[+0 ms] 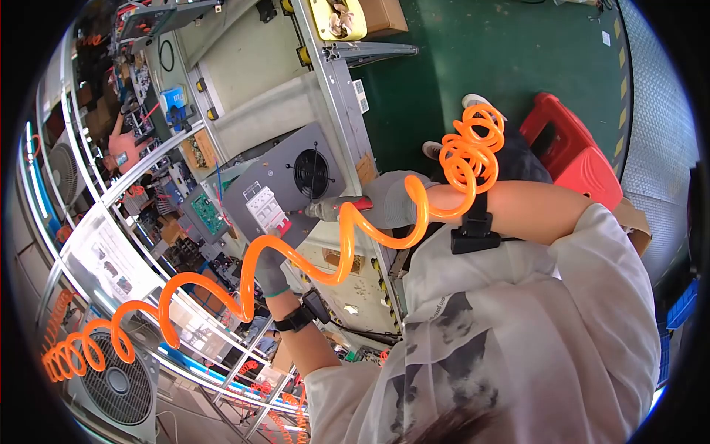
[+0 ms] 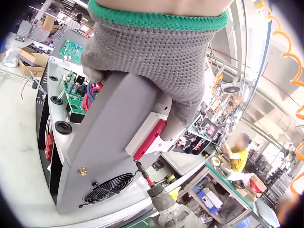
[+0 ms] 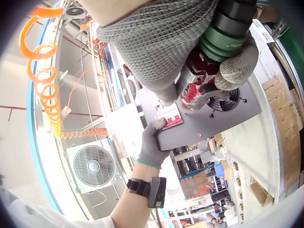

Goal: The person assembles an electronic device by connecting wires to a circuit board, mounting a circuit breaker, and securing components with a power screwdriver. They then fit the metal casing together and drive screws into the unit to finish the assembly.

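Note:
A grey metal housing (image 2: 109,128) stands on the bench, its front panel carrying a white breaker (image 1: 265,209) with red levers and a round black fan grille (image 1: 310,174). My gloved left hand (image 2: 152,61) grips the panel's top edge, one finger down beside the breaker. Wires and a green board show inside, behind the panel. In my gloved right hand (image 1: 392,201) is a power screwdriver (image 3: 223,42) with a red body and a green and black end. Its thin bit (image 2: 142,170) points at the panel between breaker and grille; whether it touches a screw I cannot tell.
A coiled orange air hose (image 1: 347,251) hangs across the space before me, over both arms. A metal rail (image 1: 344,96) edges the bench. To the side stands a red stool (image 1: 584,159). Cardboard boxes (image 2: 31,61) sit farther along the bench.

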